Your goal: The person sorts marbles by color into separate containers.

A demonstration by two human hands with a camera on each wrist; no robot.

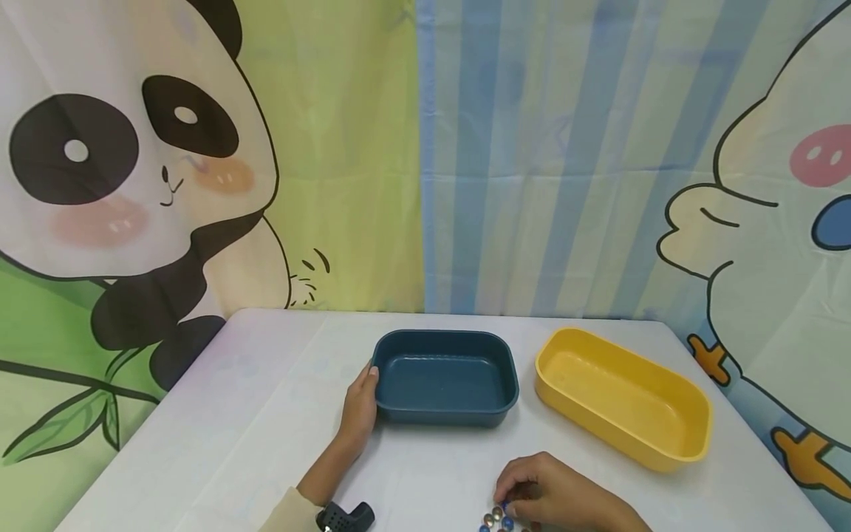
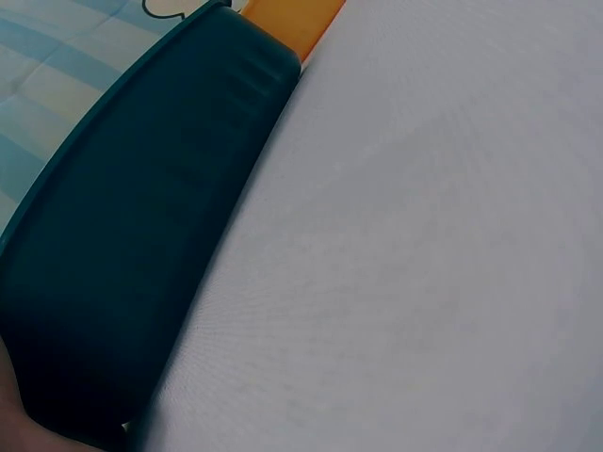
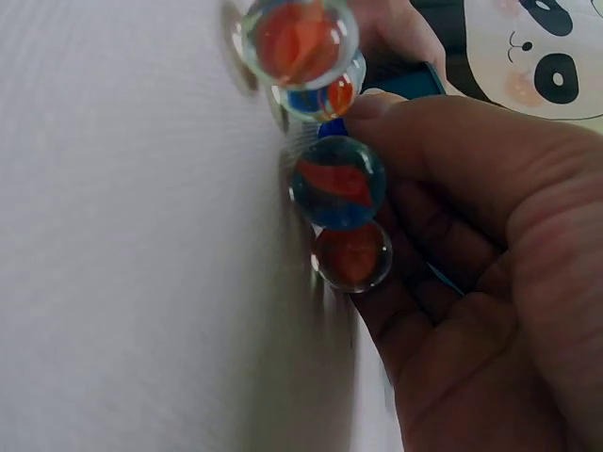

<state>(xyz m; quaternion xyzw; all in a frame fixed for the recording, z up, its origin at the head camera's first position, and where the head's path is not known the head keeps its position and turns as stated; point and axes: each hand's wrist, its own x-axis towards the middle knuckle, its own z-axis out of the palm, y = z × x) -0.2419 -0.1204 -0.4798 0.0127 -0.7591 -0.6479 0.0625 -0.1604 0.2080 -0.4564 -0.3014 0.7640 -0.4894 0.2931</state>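
My left hand (image 1: 360,410) grips the left end of a dark blue rectangular tub (image 1: 442,415), thumb against its outer wall and the other fingers mostly hidden. In the left wrist view, a bit of that hand shows at the bottom left corner, beside the tub's dark wall (image 2: 141,207). Near the front edge of the head view, my right hand (image 1: 555,491) bends over a cluster of glass marbles (image 1: 498,511). Its thumb and forefinger pinch a blue marble (image 3: 332,127), mostly covered. Clear marbles with red swirls (image 3: 339,184) lie close by the thumb.
A yellow rectangular tub (image 1: 625,391) stands at an angle to the right of the blue one. Both tubs are on a white-covered table (image 1: 219,414). Behind the table hangs a printed curtain (image 1: 359,148) with a panda. A black device (image 1: 346,517) is strapped to the left wrist.
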